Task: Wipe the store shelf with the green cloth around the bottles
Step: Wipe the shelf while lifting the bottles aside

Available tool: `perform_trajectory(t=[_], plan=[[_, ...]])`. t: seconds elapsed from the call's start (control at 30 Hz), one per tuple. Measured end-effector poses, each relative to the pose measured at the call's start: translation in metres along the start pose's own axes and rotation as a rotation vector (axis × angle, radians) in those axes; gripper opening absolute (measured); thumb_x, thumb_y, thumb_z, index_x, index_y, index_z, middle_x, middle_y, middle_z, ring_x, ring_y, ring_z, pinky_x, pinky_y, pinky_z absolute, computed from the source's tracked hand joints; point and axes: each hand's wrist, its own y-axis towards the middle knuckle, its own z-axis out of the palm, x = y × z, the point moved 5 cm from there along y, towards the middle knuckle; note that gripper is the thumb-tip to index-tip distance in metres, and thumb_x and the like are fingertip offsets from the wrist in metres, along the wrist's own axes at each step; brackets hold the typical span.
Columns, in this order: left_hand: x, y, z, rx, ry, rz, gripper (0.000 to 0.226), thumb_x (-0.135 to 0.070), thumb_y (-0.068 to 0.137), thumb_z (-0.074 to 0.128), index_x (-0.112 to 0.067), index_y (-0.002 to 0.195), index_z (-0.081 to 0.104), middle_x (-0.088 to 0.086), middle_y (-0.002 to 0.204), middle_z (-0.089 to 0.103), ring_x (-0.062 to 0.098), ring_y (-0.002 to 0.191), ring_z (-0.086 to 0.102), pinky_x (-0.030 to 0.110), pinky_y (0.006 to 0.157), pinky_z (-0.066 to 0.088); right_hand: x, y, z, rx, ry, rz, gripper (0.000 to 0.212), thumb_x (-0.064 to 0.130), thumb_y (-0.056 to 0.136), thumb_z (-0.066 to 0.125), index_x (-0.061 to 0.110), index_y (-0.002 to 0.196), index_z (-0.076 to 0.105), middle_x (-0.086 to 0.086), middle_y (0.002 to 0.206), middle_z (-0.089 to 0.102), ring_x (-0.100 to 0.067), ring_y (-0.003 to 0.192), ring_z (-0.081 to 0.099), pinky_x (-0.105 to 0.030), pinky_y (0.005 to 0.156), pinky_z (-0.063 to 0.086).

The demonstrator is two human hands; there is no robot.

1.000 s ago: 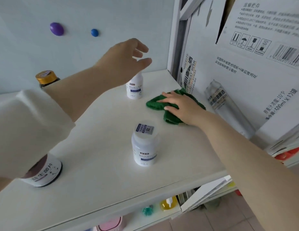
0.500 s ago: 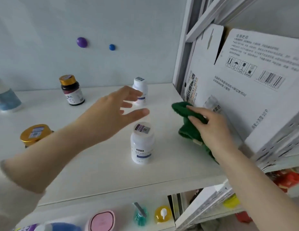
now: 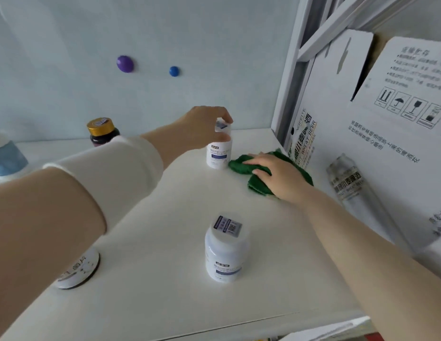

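Note:
The green cloth (image 3: 241,164) lies crumpled on the white shelf (image 3: 165,303) near its back right corner. My right hand (image 3: 276,174) presses flat on the cloth, fingers straight and pointing left. The cloth's left edge touches a small white bottle (image 3: 218,153) at the back. My left hand (image 3: 204,126) grips that bottle by its cap from above. A second white bottle (image 3: 225,249) stands alone in the middle foreground.
A dark bottle with a gold cap (image 3: 102,131) stands at the back left, a blue-labelled bottle (image 3: 7,158) at the far left. Under my left forearm sits a white jar (image 3: 79,271). White cardboard boxes (image 3: 377,148) and a shelf post (image 3: 288,77) close off the right side.
My left hand reached back and took hold of the rear white bottle's cap. My right hand slid the cloth from the box side leftward against that bottle.

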Motion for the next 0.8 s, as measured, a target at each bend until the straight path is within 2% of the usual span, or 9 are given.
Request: perform_trajectory(t=[0.13,0.27,0.4,0.43,0.5,0.57,0.6,0.67,0.8], plan=[[0.001,0.004,0.0,0.012,-0.028,0.014,0.032,-0.02,0.084,0.061,-0.022,0.116,0.056,0.009,0.116,0.057,0.022,0.093,0.049,0.026,0.073,0.037,0.033,-0.062,0.0,0.02,0.046,-0.122,0.031,0.013,0.091,0.051,0.027,0.117,0.06,0.019,0.132,0.046,0.005,0.127,0.031,-0.008,0.101,0.016],[0.001,0.005,-0.004,0.025,-0.025,0.012,0.032,-0.018,0.084,0.06,-0.02,0.115,0.056,0.01,0.115,0.057,0.022,0.09,0.047,0.026,0.065,0.036,0.047,-0.135,-0.003,0.048,0.082,-0.158,0.032,0.012,0.085,0.059,0.035,0.108,0.064,0.029,0.127,0.048,0.012,0.127,0.033,-0.013,0.107,0.022],[0.003,0.005,-0.007,0.023,-0.032,-0.003,0.033,-0.018,0.084,0.06,-0.019,0.117,0.055,0.009,0.117,0.055,0.021,0.09,0.046,0.024,0.072,0.035,0.043,-0.129,-0.011,0.051,0.031,-0.116,0.034,0.016,0.086,0.058,0.037,0.114,0.059,0.029,0.131,0.042,0.009,0.128,0.033,-0.003,0.106,0.013],[0.004,0.005,-0.006,0.025,-0.036,-0.004,0.033,-0.019,0.084,0.06,-0.02,0.117,0.055,0.009,0.118,0.055,0.02,0.091,0.045,0.024,0.072,0.034,0.038,-0.114,-0.011,0.029,-0.022,-0.093,0.033,0.018,0.089,0.055,0.033,0.118,0.057,0.025,0.135,0.04,0.004,0.131,0.033,-0.006,0.106,0.011],[0.005,0.005,-0.006,0.034,-0.037,-0.002,0.035,-0.02,0.084,0.061,-0.021,0.118,0.054,0.008,0.118,0.055,0.02,0.091,0.045,0.024,0.072,0.034,0.023,-0.074,-0.011,-0.044,-0.134,0.028,0.035,0.023,0.092,0.048,0.025,0.127,0.051,0.009,0.145,0.034,-0.011,0.135,0.03,-0.021,0.11,0.015],[0.006,0.006,-0.006,0.047,-0.04,0.004,0.037,-0.022,0.084,0.062,-0.022,0.12,0.052,0.008,0.119,0.055,0.019,0.092,0.045,0.024,0.074,0.034,0.011,-0.032,-0.01,-0.087,-0.209,0.157,0.039,0.027,0.093,0.046,0.018,0.131,0.046,-0.007,0.145,0.027,-0.024,0.135,0.024,-0.034,0.112,0.017],[0.006,0.007,-0.006,0.049,-0.049,0.01,0.039,-0.023,0.084,0.062,-0.023,0.121,0.052,0.008,0.119,0.055,0.019,0.093,0.045,0.024,0.075,0.034,0.01,-0.013,-0.007,-0.09,-0.22,0.189,0.04,0.028,0.093,0.046,0.017,0.131,0.046,-0.01,0.142,0.026,-0.028,0.134,0.022,-0.037,0.111,0.017],[0.007,0.008,-0.007,0.036,-0.076,0.018,0.04,-0.023,0.084,0.062,-0.025,0.122,0.052,0.007,0.118,0.055,0.017,0.094,0.046,0.022,0.075,0.032,0.015,0.016,0.004,-0.079,-0.224,0.168,0.04,0.028,0.093,0.046,0.016,0.131,0.046,-0.009,0.135,0.031,-0.028,0.128,0.024,-0.038,0.106,0.021],[0.009,0.012,-0.013,0.014,-0.017,0.026,0.032,-0.019,0.084,0.062,-0.019,0.116,0.058,0.005,0.119,0.056,0.016,0.099,0.051,0.022,0.077,0.037,0.038,0.024,0.025,-0.103,-0.215,-0.016,0.037,0.028,0.093,0.047,0.018,0.128,0.05,-0.006,0.127,0.043,-0.027,0.117,0.034,-0.036,0.096,0.029]])
